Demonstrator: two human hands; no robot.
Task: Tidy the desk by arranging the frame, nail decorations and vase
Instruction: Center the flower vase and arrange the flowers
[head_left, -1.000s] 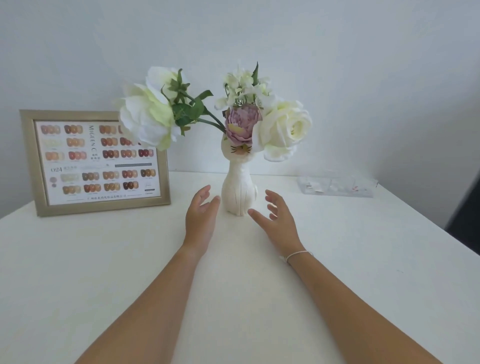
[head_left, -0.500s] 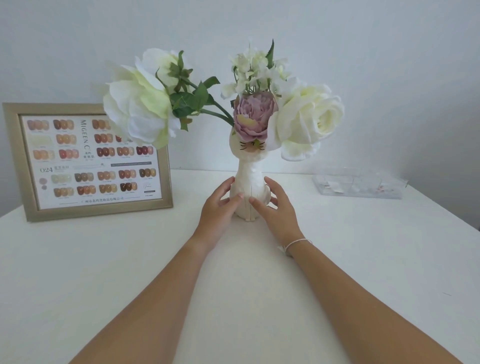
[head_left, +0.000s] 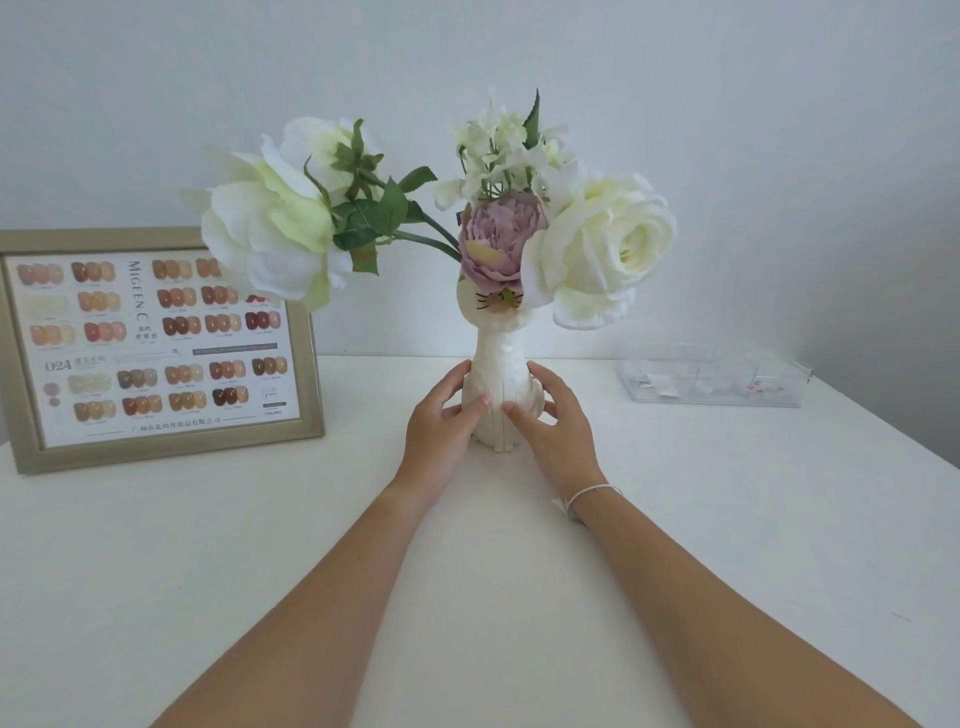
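A white cat-shaped vase (head_left: 500, 353) stands upright at the back middle of the white desk (head_left: 208, 561), filled with white roses and a mauve peony (head_left: 496, 247). My left hand (head_left: 441, 426) wraps the vase's base from the left and my right hand (head_left: 553, 421) from the right, fingertips nearly meeting at the front. A gold frame (head_left: 161, 441) with a nail colour chart leans at the back left. A clear plastic box of nail decorations (head_left: 711, 376) lies at the back right.
A plain pale wall (head_left: 727, 130) rises directly behind the desk. The left rose (head_left: 275, 244) overhangs the frame's top right corner. The desk's right edge (head_left: 904, 467) slants away past the clear box.
Both hands went from open and apart in front of the vase to closed around its base. The camera has come closer to the vase.
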